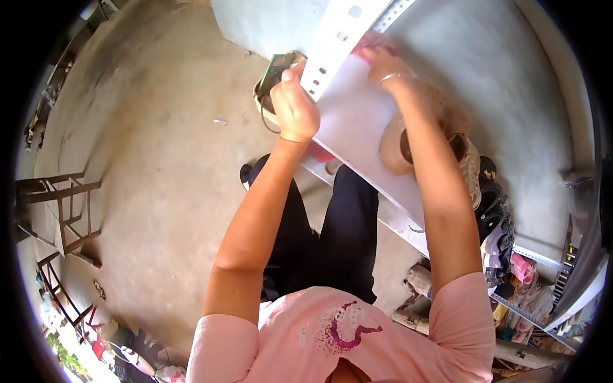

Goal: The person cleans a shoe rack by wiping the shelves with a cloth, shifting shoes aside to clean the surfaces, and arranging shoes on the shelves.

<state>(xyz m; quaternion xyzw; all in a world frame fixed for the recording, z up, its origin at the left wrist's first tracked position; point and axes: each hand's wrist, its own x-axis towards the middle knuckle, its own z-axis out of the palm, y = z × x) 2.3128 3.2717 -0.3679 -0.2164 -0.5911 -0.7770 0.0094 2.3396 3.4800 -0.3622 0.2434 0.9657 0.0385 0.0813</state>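
Note:
My left hand (pixel 295 110) is closed at the near corner of a white metal shelf, against its perforated upright post (pixel 338 45), thumb pointing up. Its fingertips are hidden. On the white shelf board (pixel 357 121), towards the far end, my right hand (pixel 385 65) presses on a pink cloth (pixel 375 43), its fingers partly blurred. Beneath my right forearm, beige shoes (pixel 394 150) stand on the board, partly covered by the arm.
A basket (pixel 260 96) with a green item sits beside the post. More shoes (pixel 491 210) line the shelf's right end. Wooden stools (pixel 67 210) stand at left. Logs (pixel 418 281) lie near my right side. A pale wall (pixel 511 83) rises behind the shelf.

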